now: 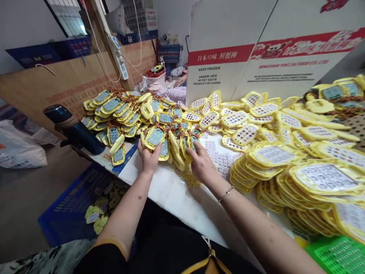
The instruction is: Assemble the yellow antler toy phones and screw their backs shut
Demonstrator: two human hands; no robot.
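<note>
My left hand [149,159] is closed around a yellow plastic toy shell [154,137] with a grey-blue keypad facing up. To its right, my right hand [203,164] grips another keypad shell [191,144] at the front of the pile; its fingertips are partly hidden. Between my hands, several yellow shells [176,154] lean on edge. Behind them rises a heap of keypad shells [112,104] with reddish-brown wires or parts. Tiny yellow pieces [191,179] are scattered on the white tabletop [168,190].
Yellow face plates with holes [245,135] and stacked plates [273,156] cover the right side. A white carton [222,72] stands behind. A dark blue flask [75,131] is at left. Below are a blue crate [65,207] and green basket [339,253]. Another person's hand [181,80] shows beyond.
</note>
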